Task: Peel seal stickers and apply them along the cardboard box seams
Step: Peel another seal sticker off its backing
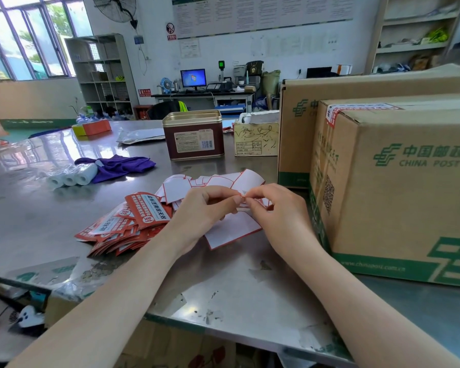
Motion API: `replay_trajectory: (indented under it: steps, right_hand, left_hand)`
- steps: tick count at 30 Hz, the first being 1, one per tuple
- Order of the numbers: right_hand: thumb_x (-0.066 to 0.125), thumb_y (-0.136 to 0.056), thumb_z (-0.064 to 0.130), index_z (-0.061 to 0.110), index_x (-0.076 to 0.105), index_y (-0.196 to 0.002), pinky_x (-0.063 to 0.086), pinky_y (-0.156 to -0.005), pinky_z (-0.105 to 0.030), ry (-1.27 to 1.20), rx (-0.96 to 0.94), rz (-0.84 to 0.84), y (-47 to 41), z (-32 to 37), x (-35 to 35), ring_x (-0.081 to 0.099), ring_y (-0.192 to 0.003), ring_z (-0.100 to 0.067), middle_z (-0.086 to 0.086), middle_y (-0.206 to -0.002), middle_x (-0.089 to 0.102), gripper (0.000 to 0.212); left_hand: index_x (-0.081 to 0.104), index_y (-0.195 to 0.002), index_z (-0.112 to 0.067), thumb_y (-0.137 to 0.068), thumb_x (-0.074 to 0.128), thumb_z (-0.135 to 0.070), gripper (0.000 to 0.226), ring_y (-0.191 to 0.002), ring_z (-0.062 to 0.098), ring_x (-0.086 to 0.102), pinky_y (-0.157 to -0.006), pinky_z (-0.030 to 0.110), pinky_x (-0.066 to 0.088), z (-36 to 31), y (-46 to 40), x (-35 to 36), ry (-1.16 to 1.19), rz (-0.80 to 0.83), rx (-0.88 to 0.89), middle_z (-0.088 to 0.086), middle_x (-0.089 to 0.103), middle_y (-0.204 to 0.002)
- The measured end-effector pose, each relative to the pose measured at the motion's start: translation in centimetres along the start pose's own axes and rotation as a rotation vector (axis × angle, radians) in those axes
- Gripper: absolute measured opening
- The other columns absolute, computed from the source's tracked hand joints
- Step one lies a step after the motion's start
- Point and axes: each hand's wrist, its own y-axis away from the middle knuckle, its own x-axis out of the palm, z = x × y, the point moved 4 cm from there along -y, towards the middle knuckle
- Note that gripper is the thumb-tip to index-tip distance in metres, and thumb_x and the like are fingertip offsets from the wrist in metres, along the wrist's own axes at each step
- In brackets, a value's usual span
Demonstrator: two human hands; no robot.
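Observation:
My left hand [205, 211] and my right hand [276, 211] meet above the steel table, and their fingertips pinch one small seal sticker [243, 193] between them. To the left lies a fanned stack of red and white seal stickers [133, 221]. Under and behind my hands lie several white backing sheets with red edges [231, 229]. A China Post cardboard box [398, 181] stands at the right, close to my right hand. One seal sticker [335, 112] sits over its top left corner seam.
A larger cardboard box [356, 88] stands behind the first. A brown tin [194, 135], a small scribbled carton [256, 139], a purple cloth [122, 164] and wrapped paper rolls [73, 176] sit further back. The table's front edge [223, 330] runs below my forearms.

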Motion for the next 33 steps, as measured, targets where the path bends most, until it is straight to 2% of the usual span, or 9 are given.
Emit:
replay_trajectory:
  steps: [9,15,17,20,23,26,28,31,33]
  right_hand:
    - [0.055,-0.092,0.027,0.018,0.068,-0.091,0.039,-0.066,-0.013,-0.113,0.103,0.034,-0.2,-0.5,0.2,0.054,-0.087,-0.010,0.005,-0.091,0.064,0.016]
    - [0.051,-0.092,0.022,0.024,0.059,-0.079,0.037,-0.058,-0.010,-0.208,0.187,-0.037,-0.6,-1.3,-0.1,0.055,-0.079,-0.009,0.009,-0.079,0.060,0.016]
    - [0.051,-0.092,0.021,0.021,0.059,-0.082,0.041,-0.060,-0.014,-0.259,0.208,-0.067,-0.7,-1.4,-0.2,0.059,-0.083,-0.012,0.005,-0.084,0.064,0.012]
    - [0.049,-0.093,0.021,0.020,0.059,-0.086,0.052,-0.074,-0.030,-0.317,0.250,-0.051,-0.6,-1.4,0.0,0.061,-0.089,-0.016,0.001,-0.090,0.066,0.012]
    - [0.047,-0.094,0.023,0.020,0.058,-0.092,0.054,-0.081,-0.035,-0.345,0.279,-0.003,-0.5,-1.3,0.3,0.061,-0.094,-0.017,-0.002,-0.099,0.066,0.011]
    - [0.046,-0.095,0.024,0.021,0.059,-0.093,0.054,-0.086,-0.040,-0.338,0.273,0.037,-0.5,-1.2,0.5,0.061,-0.095,-0.019,-0.002,-0.099,0.066,0.013]
    - [0.046,-0.095,0.024,0.020,0.060,-0.092,0.053,-0.087,-0.041,-0.328,0.273,0.056,-0.5,-1.1,0.7,0.062,-0.094,-0.020,-0.002,-0.097,0.066,0.015]
    - [0.044,-0.096,0.023,0.022,0.058,-0.089,0.053,-0.086,-0.039,-0.332,0.269,0.045,-0.5,-1.2,0.6,0.061,-0.093,-0.019,-0.001,-0.094,0.064,0.015]
    - [0.043,-0.097,0.023,0.020,0.057,-0.090,0.051,-0.079,-0.029,-0.359,0.269,0.029,-0.5,-1.1,0.4,0.059,-0.092,-0.017,0.000,-0.095,0.063,0.016]
  left_hand:
    - [0.075,-0.093,-0.015,-0.085,0.065,-0.016,0.012,-0.070,0.000,0.057,-0.062,0.010,0.045,-0.5,0.3,0.3,-0.023,0.025,0.053,-0.005,0.070,-0.080]
    - [0.072,-0.090,-0.006,-0.086,0.059,-0.003,0.014,-0.087,0.017,0.063,-0.088,0.027,0.049,-0.2,0.1,0.2,0.099,0.003,-0.008,0.009,0.070,-0.092]
    - [0.068,-0.084,-0.004,-0.088,0.051,0.002,0.018,-0.087,0.024,0.063,-0.092,0.034,0.049,-0.3,0.1,0.2,0.274,0.014,-0.068,0.013,0.068,-0.092]
    - [0.061,-0.077,-0.008,-0.090,0.045,0.001,0.022,-0.084,0.023,0.064,-0.089,0.035,0.050,-0.5,0.2,0.5,0.394,0.070,-0.108,0.012,0.067,-0.086]
    - [0.060,-0.083,-0.010,-0.094,0.048,-0.012,0.016,-0.085,0.019,0.065,-0.086,0.031,0.054,-0.5,0.4,0.7,0.337,0.102,-0.106,0.007,0.067,-0.088]
    - [0.063,-0.090,-0.013,-0.092,0.055,-0.022,0.012,-0.089,0.017,0.064,-0.085,0.030,0.052,-0.5,0.5,0.6,0.001,0.054,-0.035,0.002,0.067,-0.094]
    - [0.063,-0.090,-0.019,-0.092,0.055,-0.022,0.010,-0.091,0.018,0.063,-0.086,0.032,0.051,-0.5,0.5,0.6,-0.104,0.022,-0.031,-0.001,0.066,-0.095]
    - [0.061,-0.092,-0.022,-0.095,0.051,-0.020,0.011,-0.091,0.019,0.066,-0.087,0.036,0.055,-0.1,0.2,0.3,-0.065,-0.023,-0.091,0.002,0.067,-0.099]
    - [0.059,-0.096,-0.019,-0.095,0.050,-0.016,0.009,-0.079,0.021,0.071,-0.080,0.037,0.058,0.2,0.0,0.1,0.024,-0.055,-0.132,0.006,0.071,-0.095]
